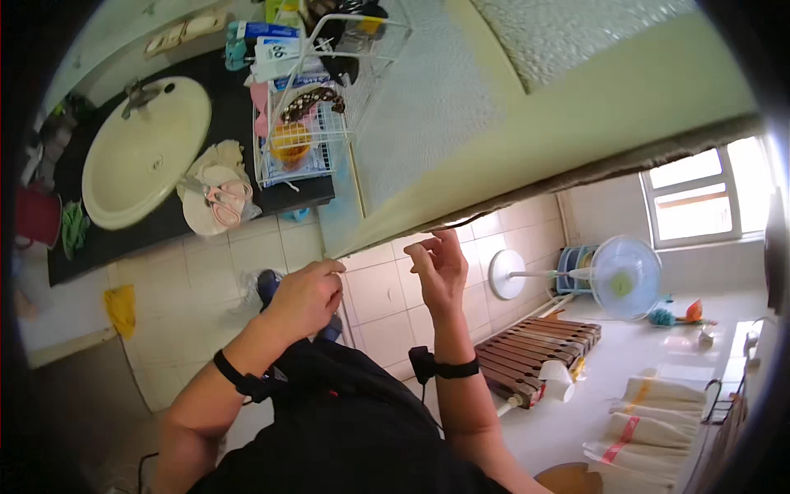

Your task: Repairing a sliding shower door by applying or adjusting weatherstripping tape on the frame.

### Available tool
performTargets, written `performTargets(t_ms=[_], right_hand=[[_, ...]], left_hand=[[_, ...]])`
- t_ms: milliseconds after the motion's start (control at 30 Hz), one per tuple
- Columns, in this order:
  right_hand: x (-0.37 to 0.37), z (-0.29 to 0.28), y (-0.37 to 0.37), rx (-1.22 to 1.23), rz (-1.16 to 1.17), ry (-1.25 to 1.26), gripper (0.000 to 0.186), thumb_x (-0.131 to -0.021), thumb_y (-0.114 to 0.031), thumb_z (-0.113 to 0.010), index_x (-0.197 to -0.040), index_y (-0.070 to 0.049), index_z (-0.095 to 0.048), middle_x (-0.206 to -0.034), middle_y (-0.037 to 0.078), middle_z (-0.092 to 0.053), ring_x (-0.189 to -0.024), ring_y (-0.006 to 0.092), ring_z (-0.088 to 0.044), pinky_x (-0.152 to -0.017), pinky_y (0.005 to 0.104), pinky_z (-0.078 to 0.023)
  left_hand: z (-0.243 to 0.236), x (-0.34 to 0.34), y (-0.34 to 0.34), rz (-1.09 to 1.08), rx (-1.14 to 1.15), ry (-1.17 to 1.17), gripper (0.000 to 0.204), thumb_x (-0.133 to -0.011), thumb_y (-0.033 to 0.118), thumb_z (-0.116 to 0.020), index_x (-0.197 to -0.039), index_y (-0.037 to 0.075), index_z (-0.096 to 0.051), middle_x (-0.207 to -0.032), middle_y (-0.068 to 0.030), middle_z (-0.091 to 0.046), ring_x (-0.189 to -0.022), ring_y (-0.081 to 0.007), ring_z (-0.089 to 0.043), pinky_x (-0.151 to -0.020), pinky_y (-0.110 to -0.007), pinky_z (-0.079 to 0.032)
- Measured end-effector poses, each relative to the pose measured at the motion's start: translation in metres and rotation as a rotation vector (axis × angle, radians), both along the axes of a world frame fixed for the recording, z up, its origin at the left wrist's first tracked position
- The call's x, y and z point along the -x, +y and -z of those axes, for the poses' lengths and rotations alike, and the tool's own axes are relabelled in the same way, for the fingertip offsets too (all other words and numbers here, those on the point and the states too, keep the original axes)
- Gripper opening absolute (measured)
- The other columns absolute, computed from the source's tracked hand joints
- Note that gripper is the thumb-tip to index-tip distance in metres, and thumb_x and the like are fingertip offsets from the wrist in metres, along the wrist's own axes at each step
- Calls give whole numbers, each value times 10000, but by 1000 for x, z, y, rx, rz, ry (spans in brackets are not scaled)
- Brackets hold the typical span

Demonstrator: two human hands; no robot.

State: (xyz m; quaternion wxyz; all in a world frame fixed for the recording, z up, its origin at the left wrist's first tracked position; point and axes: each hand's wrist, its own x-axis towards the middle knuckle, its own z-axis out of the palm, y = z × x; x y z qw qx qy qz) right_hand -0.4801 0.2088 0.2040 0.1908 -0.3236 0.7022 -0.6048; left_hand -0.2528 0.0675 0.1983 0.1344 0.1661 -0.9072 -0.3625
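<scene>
A pale green door (395, 198) with textured glass panels reaches across the upper middle, and a dark, ragged strip (609, 170) runs along its edge. My left hand (306, 298) is closed with its fingertips together at the door's near corner; whatever they may hold is too small to make out. Just below the door edge, my right hand (442, 276) is raised with fingers bent and thumb apart. Its fingertips are close to a thin dark loose piece (471, 220) hanging from the edge. I see nothing between them. Black bands circle both wrists.
On the left, a dark counter holds an oval washbasin (148, 156), pink-handled scissors (226, 200) on a cloth, and a white wire rack (346, 123) of toiletries. To the right are a standing fan (624, 278), a brown radiator (535, 350) and hanging towels (634, 436).
</scene>
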Motion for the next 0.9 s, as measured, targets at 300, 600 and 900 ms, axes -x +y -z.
performTargets(t_ms=[300,600,900], right_hand=[[-3,-29,-16,23,69,-193,265,-1000,-186,-784,-1180,-11,-698,-1008,39,-722,-800,110,-695,-603,247,-526],[1,-13,-13,94,38,-126,256,-976,-74,-781,-1221,-68,-707,-995,21,-702,-745,89,-635,-647,262,-499],[-7,-6,6,112,115,-97,221,-940,-84,-799,-1155,-69,-749,-1008,41,-665,-722,123,-584,-703,289,-513]], left_hand=[[-3,-16,8,13,0,-141,78,-889,103,-769,-892,27,-752,-1269,-111,-749,-1032,-351,-747,-891,-428,-609],[-10,-24,12,-24,-44,-271,75,-890,104,-774,-918,35,-771,-1271,-86,-748,-1036,-341,-746,-885,-430,-597],[-3,-22,15,-31,-55,-367,79,-894,122,-780,-920,47,-777,-1299,-74,-742,-1075,-346,-739,-908,-432,-589]])
